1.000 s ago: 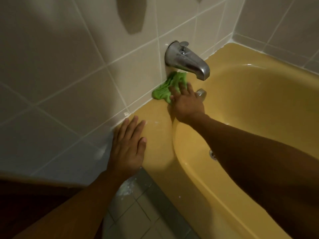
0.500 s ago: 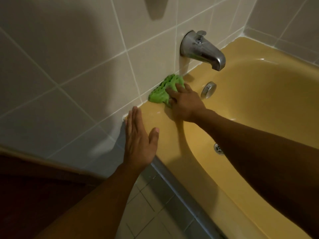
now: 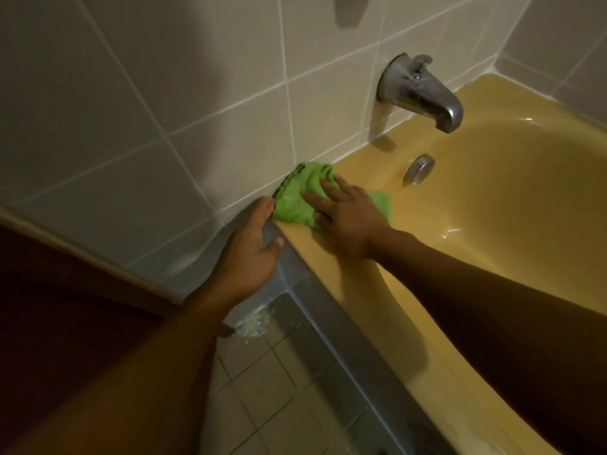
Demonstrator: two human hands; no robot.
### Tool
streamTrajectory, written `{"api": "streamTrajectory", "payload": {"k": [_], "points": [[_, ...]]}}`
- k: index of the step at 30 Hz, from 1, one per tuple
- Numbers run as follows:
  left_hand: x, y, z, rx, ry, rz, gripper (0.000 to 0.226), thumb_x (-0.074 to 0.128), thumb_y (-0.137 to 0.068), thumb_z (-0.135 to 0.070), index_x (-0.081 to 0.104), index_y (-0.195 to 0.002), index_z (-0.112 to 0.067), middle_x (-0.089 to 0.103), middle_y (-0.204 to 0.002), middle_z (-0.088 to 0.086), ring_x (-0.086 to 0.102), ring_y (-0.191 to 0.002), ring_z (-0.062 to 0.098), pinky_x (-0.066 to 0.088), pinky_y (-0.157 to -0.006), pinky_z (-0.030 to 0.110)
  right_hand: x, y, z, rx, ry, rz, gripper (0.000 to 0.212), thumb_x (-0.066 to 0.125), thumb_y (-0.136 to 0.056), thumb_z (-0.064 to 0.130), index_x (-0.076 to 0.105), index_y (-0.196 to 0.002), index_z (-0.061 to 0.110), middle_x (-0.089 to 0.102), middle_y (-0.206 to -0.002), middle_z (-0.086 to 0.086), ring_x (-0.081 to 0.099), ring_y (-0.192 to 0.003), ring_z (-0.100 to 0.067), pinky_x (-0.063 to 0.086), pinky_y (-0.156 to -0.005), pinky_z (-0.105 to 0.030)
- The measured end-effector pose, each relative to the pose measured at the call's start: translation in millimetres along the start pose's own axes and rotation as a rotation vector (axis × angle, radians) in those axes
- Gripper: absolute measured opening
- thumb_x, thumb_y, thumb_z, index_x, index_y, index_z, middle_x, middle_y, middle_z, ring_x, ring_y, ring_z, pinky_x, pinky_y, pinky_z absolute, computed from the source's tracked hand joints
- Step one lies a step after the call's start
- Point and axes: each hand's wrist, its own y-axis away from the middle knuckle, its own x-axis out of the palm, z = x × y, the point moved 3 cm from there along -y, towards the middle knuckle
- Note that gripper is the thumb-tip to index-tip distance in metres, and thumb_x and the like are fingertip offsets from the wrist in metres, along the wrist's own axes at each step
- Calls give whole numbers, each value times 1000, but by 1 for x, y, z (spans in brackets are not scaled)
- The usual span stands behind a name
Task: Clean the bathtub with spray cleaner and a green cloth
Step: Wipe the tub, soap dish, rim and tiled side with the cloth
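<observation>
Right grip [image 3: 348, 221], fingers spread flat, presses the cloth [image 3: 292, 205] onto the tub [image 3: 361, 165] rim against the wall [image 3: 197, 110], mid-frame; its palm hides the cloth's middle. Left grip [image 3: 249, 251] lies straight-fingered on the grey edge [image 3: 295, 277] just left of it; whether its fingertips touch the cloth is unclear.

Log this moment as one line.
step: rim wipe | right hand: presses green cloth on bathtub rim by wall | left hand: rests on bathtub corner | spray cleaner: not in view
</observation>
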Motion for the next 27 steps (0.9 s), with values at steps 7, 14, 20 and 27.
{"api": "streamTrajectory", "payload": {"k": [7, 14, 20, 27], "points": [[-13, -5, -3, -15, 58, 135, 89, 38, -65, -7, 40, -152, -26, 44, -155, -8, 40, -145, 8, 28, -126, 36, 1, 52, -6, 13, -123, 14, 61, 17, -99, 51, 21, -159, 43, 11, -170, 0, -2, -158, -24, 9, -126, -43], [-23, -12, -10, -14, 36, 91, 80, 39, -71, -9, 46, -151, -18, 45, -155, 2, 41, -146, 17, 28, -126, 45, 2, 5, 17, 169, -24, -9, 54, 25, -109, 44, 13, -161, 41, 5, -172, -1, -3, -158, -26, 6, -125, -50], [-13, -28, -22, -44, -161, 220, 46, 44, -106, -25, 51, -151, -23, 51, -153, -2, 45, -143, 17, 29, -123, 34, 6, 76, 9, -58, -50, 10, 52, 25, -107, 51, 16, -158, 49, 9, -171, 7, 5, -157, -19, 21, -118, -42], [-17, -54, -31, 48, -407, 285, 63, 26, -100, -63, 45, -153, -35, 55, -152, 5, 51, -139, 30, 37, -118, 47, 9, 32, 25, 169, -27, -18, 61, 14, -105, 55, 4, -162, 38, -4, -171, -7, -13, -157, -28, 3, -125, -56]]}}
